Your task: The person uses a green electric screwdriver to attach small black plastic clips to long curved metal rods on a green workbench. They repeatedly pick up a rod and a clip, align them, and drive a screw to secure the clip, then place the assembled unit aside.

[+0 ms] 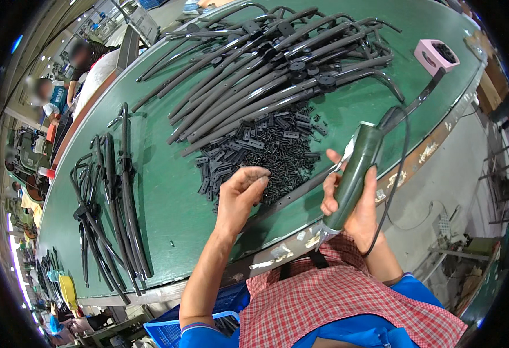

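My left hand (241,196) hovers at the near edge of a pile of black screws (283,159), thumb and fingertips pressed together. Whatever sits in that pinch is too small to make out. My right hand (363,206) is wrapped round a green cylindrical electric screwdriver (356,177) with a dark cord, held tilted over the table's near edge. A black metal tube (298,194) lies on the table below both hands, running from near my left wrist to behind the screwdriver. Small black slotted plates (225,158) are heaped beside the screws.
Many bent black tube frames (254,87) are stacked at the far side of the green table (170,200). More frames (112,203) lie at the left. A pink box (425,57) of small dark parts stands at the far right. A blue crate (167,327) sits below the edge. People work at far left.
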Motion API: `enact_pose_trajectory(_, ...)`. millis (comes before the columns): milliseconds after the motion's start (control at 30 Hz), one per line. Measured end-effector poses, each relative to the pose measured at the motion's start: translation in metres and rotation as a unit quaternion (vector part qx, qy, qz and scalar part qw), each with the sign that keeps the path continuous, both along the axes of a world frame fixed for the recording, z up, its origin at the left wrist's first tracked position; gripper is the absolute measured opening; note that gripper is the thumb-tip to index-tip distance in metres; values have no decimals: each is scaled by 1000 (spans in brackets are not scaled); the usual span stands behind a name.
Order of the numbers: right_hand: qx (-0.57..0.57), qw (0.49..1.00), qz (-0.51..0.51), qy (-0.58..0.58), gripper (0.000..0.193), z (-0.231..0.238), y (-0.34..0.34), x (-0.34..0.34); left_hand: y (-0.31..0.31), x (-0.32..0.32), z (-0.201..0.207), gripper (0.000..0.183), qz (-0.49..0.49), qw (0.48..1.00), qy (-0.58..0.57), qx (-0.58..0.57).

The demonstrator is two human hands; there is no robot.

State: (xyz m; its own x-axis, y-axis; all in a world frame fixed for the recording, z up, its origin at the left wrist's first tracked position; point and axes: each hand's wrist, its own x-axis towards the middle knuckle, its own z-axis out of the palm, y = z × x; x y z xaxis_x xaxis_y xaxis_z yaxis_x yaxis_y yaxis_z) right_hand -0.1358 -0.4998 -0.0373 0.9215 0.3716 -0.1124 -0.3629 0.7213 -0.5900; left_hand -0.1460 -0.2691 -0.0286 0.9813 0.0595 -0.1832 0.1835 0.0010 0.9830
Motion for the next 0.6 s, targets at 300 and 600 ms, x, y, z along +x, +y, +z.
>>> enact_pose_trajectory(300, 73, 949, -219, -215, 92, 72, 69, 34, 15, -12, -10, 24, -34, 974, 98, -200)
enact_pose_trajectory(600, 81, 941, -204, -258, 96, 60, 75, 30, 15, -11, -19, 22, -65, 951, 115, -279)
